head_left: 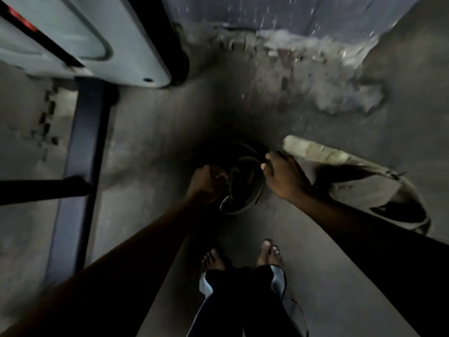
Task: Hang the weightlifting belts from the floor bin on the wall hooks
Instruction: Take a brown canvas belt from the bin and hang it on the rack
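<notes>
A dark weightlifting belt (243,188) is curled into a loop low over the floor between my two hands. My left hand (206,182) is closed in a fist on the belt's left side. My right hand (283,177) grips the belt's upper right edge with its fingers. A second, pale and worn belt (352,176) lies on the floor to the right, partly under my right forearm. The scene is dim and blurred; no bin or wall hooks show clearly.
A grey treadmill (97,45) with a dark side rail (82,152) fills the left side. A crumbling wall base (303,52) runs along the top. My bare feet (243,259) stand on the concrete floor just below the belt.
</notes>
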